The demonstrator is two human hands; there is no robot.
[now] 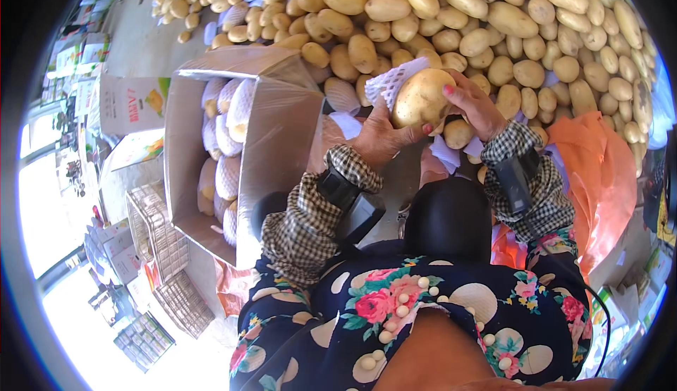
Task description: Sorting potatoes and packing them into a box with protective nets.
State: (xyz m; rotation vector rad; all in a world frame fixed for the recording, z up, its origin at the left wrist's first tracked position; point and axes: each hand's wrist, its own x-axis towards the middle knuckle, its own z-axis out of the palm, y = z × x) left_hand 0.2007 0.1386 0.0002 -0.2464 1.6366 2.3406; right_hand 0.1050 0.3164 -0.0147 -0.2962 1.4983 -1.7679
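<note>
A large potato (pixel 423 97) is held between both hands in front of the potato pile (pixel 508 21). My left hand (pixel 378 137) grips its lower left side, with a thumb along the underside. White foam netting (pixel 394 81) lies against the potato's upper left, beside the left fingers; how far it wraps round the back is hidden. On the other side, my right hand (pixel 476 105) has its fingers on the potato's right end. To the left stands an open cardboard carton (pixel 283 126), in which several potatoes in foam net sleeves (pixel 228 174) are packed.
Orange cloth or sacking (pixel 595 179) lies at the right, against the pile. Behind the carton are a plastic crate (pixel 161 232) and a printed carton (pixel 132 105). Loose foam sleeves (pixel 444 153) lie near my knees. Stacked boxes (pixel 79 52) stand farther off.
</note>
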